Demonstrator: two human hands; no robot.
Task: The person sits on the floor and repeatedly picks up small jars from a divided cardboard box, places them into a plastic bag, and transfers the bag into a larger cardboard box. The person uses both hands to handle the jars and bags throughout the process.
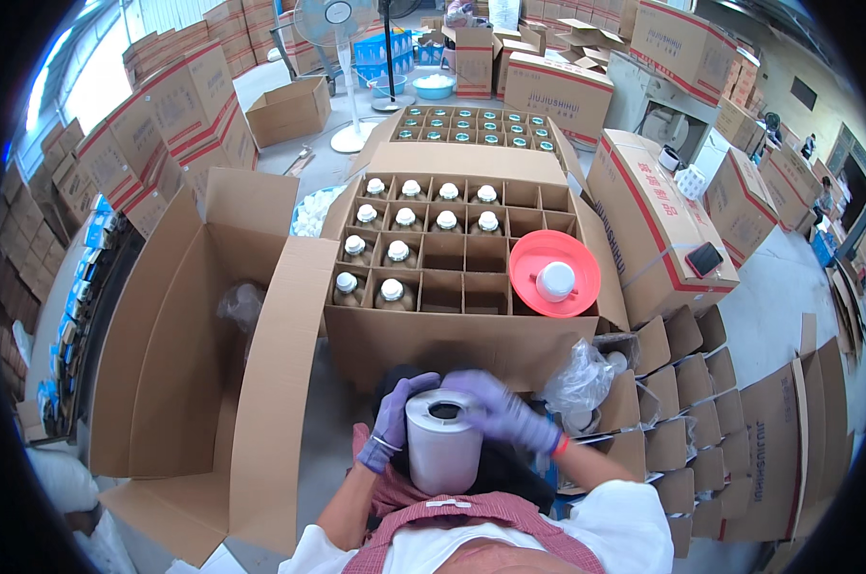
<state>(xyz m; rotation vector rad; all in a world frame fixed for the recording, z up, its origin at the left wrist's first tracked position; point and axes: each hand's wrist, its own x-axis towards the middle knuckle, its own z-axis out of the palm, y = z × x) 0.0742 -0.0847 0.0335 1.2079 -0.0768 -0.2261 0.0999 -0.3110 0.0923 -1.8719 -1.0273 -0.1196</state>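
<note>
A silver-grey metal cylinder (443, 452) stands on my lap, with a dark round hole in its ringed top. My gloved left hand (402, 410) is wrapped about its left side near the rim. Blurred by motion, my gloved right hand (503, 415) is at the right of the rim; whether its fingers grip is unclear. In front stands an open divided carton (461, 341) holding several bottle-shaped vessels (395, 294) with white caps. A pink plastic dish (520, 276) rests over its right cells, with a white cap (555, 280) in it.
At my left is an open carton (167, 359) with clear plastic inside. Cardboard dividers (691, 416) and a crumpled plastic bag (583, 384) lie at my right. A phone (704, 260) rests on a closed carton (655, 215). Farther off stands a fan (347, 72).
</note>
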